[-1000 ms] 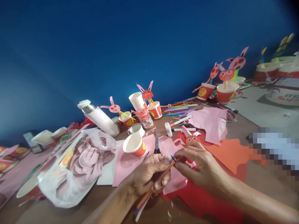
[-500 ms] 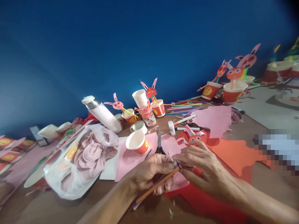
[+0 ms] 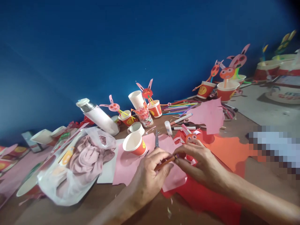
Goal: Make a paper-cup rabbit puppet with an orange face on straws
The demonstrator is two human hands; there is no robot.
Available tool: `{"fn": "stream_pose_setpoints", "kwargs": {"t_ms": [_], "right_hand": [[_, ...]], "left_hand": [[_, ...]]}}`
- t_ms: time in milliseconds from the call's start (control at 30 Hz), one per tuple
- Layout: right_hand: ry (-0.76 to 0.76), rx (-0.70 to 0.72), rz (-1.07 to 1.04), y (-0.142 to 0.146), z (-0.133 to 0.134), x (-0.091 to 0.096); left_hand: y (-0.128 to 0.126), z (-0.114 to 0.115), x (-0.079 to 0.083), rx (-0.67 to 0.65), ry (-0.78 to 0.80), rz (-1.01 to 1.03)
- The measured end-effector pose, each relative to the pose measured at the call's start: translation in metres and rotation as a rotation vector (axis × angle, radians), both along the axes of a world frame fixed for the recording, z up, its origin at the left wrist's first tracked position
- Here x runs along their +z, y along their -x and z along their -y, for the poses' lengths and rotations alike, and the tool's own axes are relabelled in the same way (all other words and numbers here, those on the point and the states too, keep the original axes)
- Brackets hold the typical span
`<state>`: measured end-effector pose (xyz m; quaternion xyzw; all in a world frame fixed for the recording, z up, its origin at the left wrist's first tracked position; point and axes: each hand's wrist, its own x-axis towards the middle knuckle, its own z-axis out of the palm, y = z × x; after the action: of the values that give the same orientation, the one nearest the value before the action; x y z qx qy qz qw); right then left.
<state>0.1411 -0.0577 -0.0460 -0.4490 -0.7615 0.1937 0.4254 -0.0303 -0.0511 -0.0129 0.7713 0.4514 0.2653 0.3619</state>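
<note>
Near the table's (image 3: 70,212) front edge, the left hand (image 3: 147,178) is closed around an orange straw (image 3: 164,162). The right hand (image 3: 203,164) pinches the straw's upper tip (the 2 hands touch there) above pink paper (image 3: 127,165). Just behind lie scissors (image 3: 156,141) and 1 red cup (image 3: 134,144). Bunny cups (image 3: 154,109) stand towards the far edge.

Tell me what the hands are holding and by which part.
The left hand wraps the lower part of a thin orange stick; the right hand pinches its upper tip between fingertips.
</note>
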Motion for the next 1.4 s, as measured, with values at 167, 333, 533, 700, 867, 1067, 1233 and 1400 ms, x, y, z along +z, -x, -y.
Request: {"fn": "stream_pose_setpoints", "kwargs": {"t_ms": [167,333,533,700,867,1067,1233,1400], "right_hand": [[0.166,-0.009,-0.101,-0.002,0.001,-0.003],[0.252,-0.056,-0.038,-0.001,0.000,0.001],[0.154,-0.099,0.025,0.003,0.002,0.005],[0.081,-0.122,0.063,0.003,0.002,0.007],[0.079,-0.127,0.078,0.001,0.001,0.005],[0.102,-0.128,0.024,0.000,0.001,0.003],[0.136,-0.119,0.030,0.001,0.000,0.006],[0.046,-0.112,0.043,0.001,-0.001,0.002]], "left_hand": [[0.001,-0.005,-0.008,0.094,0.176,0.155],[0.006,-0.014,-0.017,0.135,0.402,0.298],[0.005,-0.019,-0.021,0.140,0.506,0.369],[0.002,-0.018,-0.022,0.179,0.539,0.416],[-0.001,-0.013,-0.018,0.192,0.544,0.479],[0.000,-0.011,-0.014,0.184,0.628,0.530],[0.001,-0.014,-0.017,0.150,0.728,0.646],[0.000,-0.015,-0.015,0.127,0.852,0.702]]}}
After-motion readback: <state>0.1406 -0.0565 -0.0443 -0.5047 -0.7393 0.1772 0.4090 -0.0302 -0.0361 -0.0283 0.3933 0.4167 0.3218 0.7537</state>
